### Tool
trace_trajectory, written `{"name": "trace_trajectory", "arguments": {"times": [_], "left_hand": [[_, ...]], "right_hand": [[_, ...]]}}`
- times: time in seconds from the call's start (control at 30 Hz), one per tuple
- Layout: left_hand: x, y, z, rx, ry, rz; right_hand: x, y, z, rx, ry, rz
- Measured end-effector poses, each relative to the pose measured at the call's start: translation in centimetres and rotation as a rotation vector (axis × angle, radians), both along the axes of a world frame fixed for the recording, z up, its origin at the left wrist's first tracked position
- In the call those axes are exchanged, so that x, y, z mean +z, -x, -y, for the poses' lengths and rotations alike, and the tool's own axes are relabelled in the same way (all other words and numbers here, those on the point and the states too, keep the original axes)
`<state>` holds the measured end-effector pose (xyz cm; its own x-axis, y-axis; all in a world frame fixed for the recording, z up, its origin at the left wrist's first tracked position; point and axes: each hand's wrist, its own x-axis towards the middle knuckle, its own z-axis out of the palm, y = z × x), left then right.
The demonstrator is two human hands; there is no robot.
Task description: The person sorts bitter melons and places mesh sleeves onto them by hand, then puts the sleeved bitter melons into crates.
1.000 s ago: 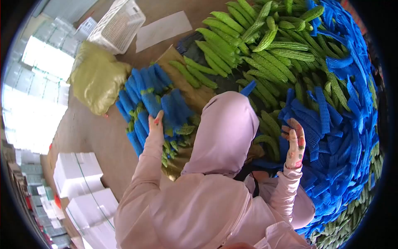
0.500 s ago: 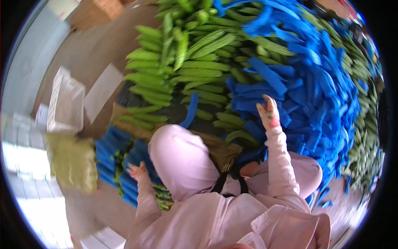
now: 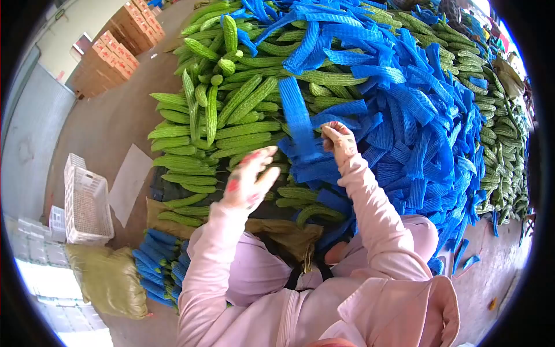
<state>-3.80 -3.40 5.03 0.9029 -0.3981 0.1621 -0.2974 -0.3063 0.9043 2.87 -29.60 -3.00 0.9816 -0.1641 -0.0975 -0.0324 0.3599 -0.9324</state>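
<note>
My left hand (image 3: 250,178) is raised over the pile's near side with its fingers apart and nothing in them. My right hand (image 3: 340,140) has its fingers pinched together on the lower end of a blue foam net sleeve (image 3: 298,113), which stands up blurred beside it. Below and behind that hand spreads a heap of blue net sleeves (image 3: 428,133). Beyond my left hand lie stacked green bitter melons (image 3: 243,136), long and ridged. By my left knee is a group of sleeved bitter melons (image 3: 156,260) in blue nets.
A white plastic basket (image 3: 87,199) stands on the floor at the left, with a flat pale sheet (image 3: 130,182) beside it. Close by lies a stuffed yellowish sack (image 3: 107,280). Cardboard boxes (image 3: 107,66) are stacked farther back. More bitter melons (image 3: 503,150) line the right side.
My left hand has moved from the sleeved bitter melons up over the pile. The right hand has shifted left and closed on a blue sleeve. The view has also shifted.
</note>
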Motion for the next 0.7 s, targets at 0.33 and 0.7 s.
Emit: {"name": "trace_trajectory", "arguments": {"times": [0.33,0.7], "left_hand": [[-4.3,-3.6,2.0,0.210,0.431,-0.243],[-6.7,-3.4,-0.6,0.195,0.281,-0.146]], "right_hand": [[-9.5,-0.1,-3.2,-0.004,1.079,0.193],[-7.5,-3.2,1.7,0.380,1.729,-0.056]]}}
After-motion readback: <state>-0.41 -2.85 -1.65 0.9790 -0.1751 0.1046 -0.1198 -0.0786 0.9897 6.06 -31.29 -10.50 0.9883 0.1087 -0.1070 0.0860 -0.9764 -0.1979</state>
